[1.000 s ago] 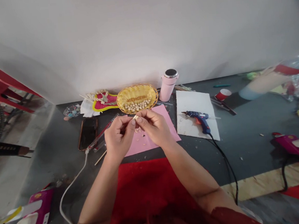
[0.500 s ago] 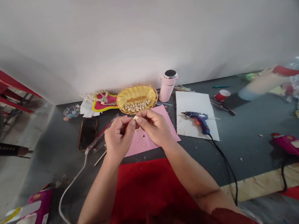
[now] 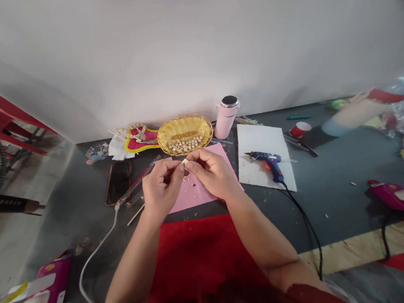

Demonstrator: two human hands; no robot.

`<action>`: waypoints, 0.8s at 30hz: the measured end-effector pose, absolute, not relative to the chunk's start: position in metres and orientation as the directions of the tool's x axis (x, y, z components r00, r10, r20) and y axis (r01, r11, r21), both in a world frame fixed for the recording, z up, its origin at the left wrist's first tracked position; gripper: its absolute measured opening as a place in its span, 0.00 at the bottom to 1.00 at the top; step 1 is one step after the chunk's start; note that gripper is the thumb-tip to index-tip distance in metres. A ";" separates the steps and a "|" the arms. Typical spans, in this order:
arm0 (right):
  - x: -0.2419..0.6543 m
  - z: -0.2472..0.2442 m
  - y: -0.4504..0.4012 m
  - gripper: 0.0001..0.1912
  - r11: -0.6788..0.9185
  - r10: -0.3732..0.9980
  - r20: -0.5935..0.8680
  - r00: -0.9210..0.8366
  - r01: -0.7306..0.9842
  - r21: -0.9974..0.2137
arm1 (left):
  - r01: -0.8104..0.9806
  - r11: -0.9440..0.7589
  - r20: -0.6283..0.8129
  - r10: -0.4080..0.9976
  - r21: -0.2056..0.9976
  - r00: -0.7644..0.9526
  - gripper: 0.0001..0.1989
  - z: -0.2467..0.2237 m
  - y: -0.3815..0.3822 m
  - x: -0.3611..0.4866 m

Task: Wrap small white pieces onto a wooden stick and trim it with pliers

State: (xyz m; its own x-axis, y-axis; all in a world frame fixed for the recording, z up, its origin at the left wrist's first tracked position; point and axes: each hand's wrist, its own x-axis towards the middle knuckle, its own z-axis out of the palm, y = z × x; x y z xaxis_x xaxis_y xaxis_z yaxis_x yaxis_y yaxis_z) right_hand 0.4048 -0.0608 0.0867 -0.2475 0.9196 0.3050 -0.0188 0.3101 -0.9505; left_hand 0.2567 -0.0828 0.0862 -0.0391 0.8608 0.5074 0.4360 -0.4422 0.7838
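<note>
Between the fingertips of both hands is a small pale piece (image 3: 185,162), too small to make out in full. My left hand (image 3: 160,185) pinches it from the left, thumb against forefinger. From the right my right hand (image 3: 211,172) pinches it the same way, so the two hands meet above a pink sheet (image 3: 195,197). Several little scraps lie on that sheet. Just beyond the fingers stands a yellow woven basket (image 3: 171,127) holding many small pale pieces (image 3: 183,144).
A blue glue gun (image 3: 268,162) lies on a white board (image 3: 253,137) at right, its cord trailing to the table edge. Behind stands a pink flask (image 3: 226,116). A phone (image 3: 119,182), a thin stick (image 3: 136,215) and a white cable (image 3: 99,247) are at left.
Both hands stay together over the pink sheet. The fingertips shift slightly around the small pale piece; the other things have not moved.
</note>
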 end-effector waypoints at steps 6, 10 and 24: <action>0.402 0.086 -0.061 0.10 0.324 0.904 0.331 -0.270 -0.072 -0.943 | 0.410 -0.436 0.496 0.867 0.801 -0.047 0.04 0.084 -0.083 0.257; 0.401 0.086 -0.061 0.10 0.331 0.906 0.336 -0.257 -0.065 -0.942 | 0.399 -0.437 0.495 0.867 0.806 -0.050 0.04 0.083 -0.082 0.257; 0.402 0.089 -0.063 0.08 0.361 0.915 0.350 -0.202 0.020 -0.932 | 0.384 -0.405 0.468 0.880 0.830 -0.084 0.05 0.081 -0.082 0.262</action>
State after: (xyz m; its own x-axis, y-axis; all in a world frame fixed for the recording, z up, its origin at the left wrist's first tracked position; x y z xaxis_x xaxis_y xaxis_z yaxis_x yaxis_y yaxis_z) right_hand 0.4016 -0.0625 0.0885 -0.2022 0.9146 0.3502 0.0205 0.3614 -0.9322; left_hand 0.2620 -0.0815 0.0813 -0.0840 0.8795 0.4684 0.3843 -0.4051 0.8296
